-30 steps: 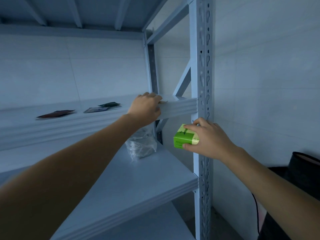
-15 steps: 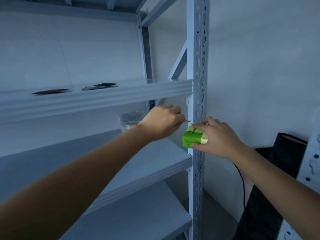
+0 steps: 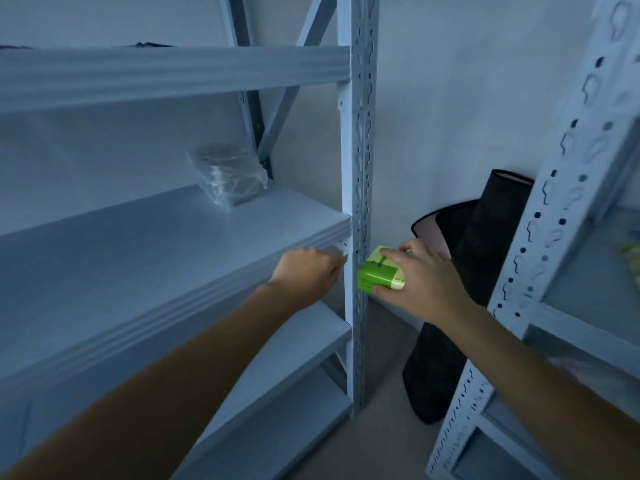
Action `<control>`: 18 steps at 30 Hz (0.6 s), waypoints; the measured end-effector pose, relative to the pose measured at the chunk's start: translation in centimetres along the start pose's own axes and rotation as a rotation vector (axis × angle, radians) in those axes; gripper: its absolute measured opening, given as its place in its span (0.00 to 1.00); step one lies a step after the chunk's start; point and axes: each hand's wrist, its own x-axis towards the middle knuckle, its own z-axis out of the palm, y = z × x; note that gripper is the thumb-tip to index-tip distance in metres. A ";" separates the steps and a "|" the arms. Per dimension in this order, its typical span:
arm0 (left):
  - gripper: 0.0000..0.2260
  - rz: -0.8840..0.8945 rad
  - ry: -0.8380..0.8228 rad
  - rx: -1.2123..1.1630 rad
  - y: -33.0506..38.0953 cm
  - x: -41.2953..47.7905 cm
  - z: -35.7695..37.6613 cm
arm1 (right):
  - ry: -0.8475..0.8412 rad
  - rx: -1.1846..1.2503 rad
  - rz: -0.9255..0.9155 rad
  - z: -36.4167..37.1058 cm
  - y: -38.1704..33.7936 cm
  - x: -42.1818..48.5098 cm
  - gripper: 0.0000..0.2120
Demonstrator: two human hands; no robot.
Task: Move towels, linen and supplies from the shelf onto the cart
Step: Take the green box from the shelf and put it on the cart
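My right hand (image 3: 426,282) grips a small green pack (image 3: 379,277) just right of the grey metal shelf's front post (image 3: 360,161). My left hand (image 3: 306,273) is curled in front of the middle shelf's (image 3: 156,251) edge, close to the post, and seems to pinch a small thin pale item whose tip shows at the fingers. A crumpled clear plastic bag (image 3: 228,176) sits at the back right of the middle shelf. Only the tips of dark flat packets (image 3: 149,45) show over the top shelf's rim.
A second metal rack (image 3: 554,220) stands at the right, with something pale green (image 3: 632,259) on one of its shelves. Black rolled material (image 3: 485,258) leans in the corner between the two racks. Lower shelves and bare floor lie below.
My left hand came down from the upper shelf to the middle shelf's edge, fingers curled. The right hand kept hold of the green pack. My view dropped and swung right, revealing the second rack.
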 end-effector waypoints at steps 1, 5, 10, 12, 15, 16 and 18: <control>0.12 -0.002 -0.030 -0.007 0.2 -1.0 0.6 | 0.012 -0.017 0.023 0.2 -0.6 -1.4 0.32; 0.06 0.016 -0.190 -0.098 2.1 -5.6 2.7 | 0.012 -0.071 0.145 1.2 -2.3 -7.5 0.32; 0.08 0.101 -0.333 -0.105 6.9 -10.5 5.9 | -0.049 -0.128 0.298 1.5 -3.3 -17.5 0.32; 0.07 0.150 -0.389 -0.114 10.1 -11.9 6.0 | -0.058 -0.156 0.379 0.5 -3.3 -22.0 0.32; 0.07 0.283 -0.377 -0.133 16.1 -13.5 4.7 | -0.030 -0.221 0.527 -2.0 -3.2 -29.2 0.34; 0.06 0.333 -0.338 -0.134 18.2 -14.1 3.8 | -0.001 -0.234 0.574 -3.0 -3.1 -31.6 0.34; 0.04 0.419 -0.253 -0.149 22.7 -15.3 1.9 | 0.054 -0.257 0.654 -5.3 -2.9 -36.5 0.34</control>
